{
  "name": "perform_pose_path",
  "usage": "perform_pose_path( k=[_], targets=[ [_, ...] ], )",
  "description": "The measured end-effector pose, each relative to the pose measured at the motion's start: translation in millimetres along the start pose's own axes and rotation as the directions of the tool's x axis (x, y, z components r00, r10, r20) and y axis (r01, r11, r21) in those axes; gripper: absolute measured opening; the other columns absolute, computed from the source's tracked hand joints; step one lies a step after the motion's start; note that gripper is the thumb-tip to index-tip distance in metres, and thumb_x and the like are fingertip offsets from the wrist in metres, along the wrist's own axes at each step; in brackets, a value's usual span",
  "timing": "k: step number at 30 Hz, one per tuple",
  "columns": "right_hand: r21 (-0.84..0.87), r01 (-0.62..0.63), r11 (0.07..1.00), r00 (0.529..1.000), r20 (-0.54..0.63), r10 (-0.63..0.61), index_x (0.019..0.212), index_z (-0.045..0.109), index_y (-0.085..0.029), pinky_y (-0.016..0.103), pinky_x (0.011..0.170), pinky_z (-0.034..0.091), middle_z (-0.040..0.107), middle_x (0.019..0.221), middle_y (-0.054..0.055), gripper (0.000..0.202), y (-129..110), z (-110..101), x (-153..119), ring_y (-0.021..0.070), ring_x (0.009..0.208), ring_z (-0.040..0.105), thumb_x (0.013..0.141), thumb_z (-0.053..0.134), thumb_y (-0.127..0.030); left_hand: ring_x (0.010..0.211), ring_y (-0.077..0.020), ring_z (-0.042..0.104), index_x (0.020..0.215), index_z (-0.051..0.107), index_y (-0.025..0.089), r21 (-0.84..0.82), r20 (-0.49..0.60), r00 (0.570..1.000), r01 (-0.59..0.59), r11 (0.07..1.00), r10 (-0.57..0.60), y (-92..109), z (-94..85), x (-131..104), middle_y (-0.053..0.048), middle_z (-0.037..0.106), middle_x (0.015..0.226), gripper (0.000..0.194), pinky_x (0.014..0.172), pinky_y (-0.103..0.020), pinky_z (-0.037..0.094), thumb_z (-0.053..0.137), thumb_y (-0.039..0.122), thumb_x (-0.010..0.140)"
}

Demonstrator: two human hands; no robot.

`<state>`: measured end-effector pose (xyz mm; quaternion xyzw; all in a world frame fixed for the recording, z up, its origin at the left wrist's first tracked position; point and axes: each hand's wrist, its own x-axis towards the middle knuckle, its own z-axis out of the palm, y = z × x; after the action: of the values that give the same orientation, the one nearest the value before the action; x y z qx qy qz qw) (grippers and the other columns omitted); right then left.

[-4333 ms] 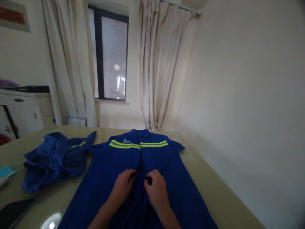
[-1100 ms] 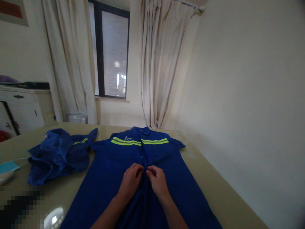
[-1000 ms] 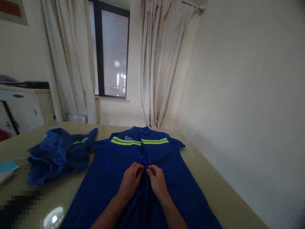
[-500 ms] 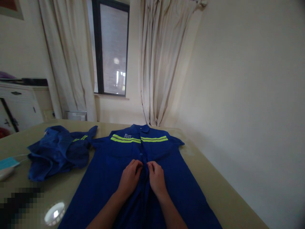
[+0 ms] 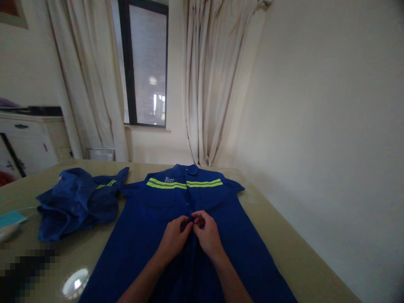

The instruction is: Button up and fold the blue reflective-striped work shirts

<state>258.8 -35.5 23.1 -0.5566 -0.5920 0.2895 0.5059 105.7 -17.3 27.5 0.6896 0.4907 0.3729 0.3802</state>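
Note:
A blue shirt [image 5: 151,240] with yellow-green reflective bands across its chest lies spread on the table, collar away from me. Both hands meet over its front placket, below the chest bands. My left hand [image 5: 175,233] pinches the placket from the left side. From the right, my right hand [image 5: 206,233] has its thumb and fingers curled together on the same strip of cloth. The fingertips of the two hands nearly touch. Whatever small part lies between them is hidden.
A crumpled blue garment [image 5: 78,202] lies left of the shirt on the table [image 5: 268,223]. Further left are a light blue mask [image 5: 12,218] and a pale object [image 5: 9,232]. Curtains, a window and a white cabinet [image 5: 30,139] stand behind; a wall runs along the right.
My hands have come closer together at the placket. The fingers of my right hand are more curled, and the gap between the thumbs has narrowed.

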Motion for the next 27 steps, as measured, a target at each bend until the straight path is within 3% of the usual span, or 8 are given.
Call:
perform_pose_path(
  k=[4, 9, 14, 19, 23, 27],
  targets=[
    [-0.149, 0.03, 0.988, 0.993, -0.113, -0.047, 0.094, 0.072, -0.019, 0.027, 0.068, 0.049, 0.064, 0.087, 0.002, 0.037, -2.0, -4.4, -1.0, 0.0164, 0.07, 0.06, 0.064, 0.054, -0.006, 0.064, -0.0159, 0.057, 0.103, 0.07, 0.016, -0.198, -0.001, 0.992, 0.121, 0.973, -0.123, -15.6, 5.3, 10.9, 0.002, 0.064, 0.07, 0.035, 0.061, -0.027, 0.042, 0.061, 0.028, 0.072],
    [-0.234, 0.018, 0.972, 0.991, -0.124, -0.049, 0.09, 0.073, -0.02, 0.029, 0.071, 0.05, 0.061, 0.095, 0.005, 0.035, -3.3, -2.8, -3.7, 0.0165, 0.07, 0.058, 0.068, 0.052, -0.005, 0.056, -0.0123, 0.053, 0.096, 0.071, 0.018, -0.33, 0.079, 0.978, 0.21, 0.92, -0.194, -18.7, 9.7, 18.6, 0.003, 0.063, 0.067, 0.035, 0.052, -0.023, 0.039, 0.065, 0.044, 0.073],
    [-0.237, 0.026, 0.971, 0.994, -0.099, -0.051, 0.092, 0.074, -0.02, 0.03, 0.076, 0.052, 0.062, 0.101, 0.007, 0.035, -8.7, 3.8, -5.7, 0.0204, 0.083, 0.062, 0.07, 0.051, -0.005, 0.055, -0.0106, 0.05, 0.09, 0.069, 0.018, -0.437, 0.063, 0.979, 0.203, 0.876, -0.196, -13.3, 16.2, 19.2, 0.004, 0.06, 0.066, 0.048, 0.051, -0.022, 0.037, 0.07, 0.061, 0.069],
    [-0.26, 0.012, 0.966, 0.993, -0.114, -0.043, 0.095, 0.074, -0.021, 0.033, 0.086, 0.052, 0.063, 0.107, 0.009, 0.038, -11.3, 1.1, -7.8, 0.0234, 0.094, 0.064, 0.071, 0.049, -0.004, 0.066, -0.0133, 0.059, 0.095, 0.068, 0.017, -0.491, 0.054, 0.984, 0.174, 0.854, -0.169, -16.0, 17.5, 14.0, 0.001, 0.068, 0.078, 0.043, 0.06, -0.024, 0.045, 0.067, 0.057, 0.076],
    [-0.231, 0.037, 0.972, 0.989, -0.13, -0.069, 0.1, 0.073, -0.021, 0.033, 0.093, 0.051, 0.065, 0.108, 0.009, 0.036, -5.6, -0.5, -3.0, 0.0235, 0.101, 0.065, 0.079, 0.047, -0.009, 0.074, -0.0176, 0.065, 0.11, 0.068, 0.016, -0.418, 0.106, 0.99, 0.13, 0.899, -0.094, -14.7, 11.3, 12.4, -0.004, 0.073, 0.086, 0.04, 0.068, -0.029, 0.05, 0.054, 0.048, 0.089],
    [-0.183, -0.02, 0.983, 0.976, -0.216, -0.02, 0.114, 0.069, -0.018, 0.036, 0.09, 0.053, 0.068, 0.115, 0.012, 0.033, -5.3, -14.3, 2.1, 0.0241, 0.096, 0.067, 0.089, 0.049, -0.025, 0.093, -0.0234, 0.069, 0.119, 0.067, 0.019, 0.023, 0.05, 0.998, -0.044, 0.999, 0.042, 2.9, -5.3, -6.6, -0.008, 0.075, 0.099, 0.037, 0.086, -0.035, 0.051, 0.045, 0.035, 0.094]
  ],
)
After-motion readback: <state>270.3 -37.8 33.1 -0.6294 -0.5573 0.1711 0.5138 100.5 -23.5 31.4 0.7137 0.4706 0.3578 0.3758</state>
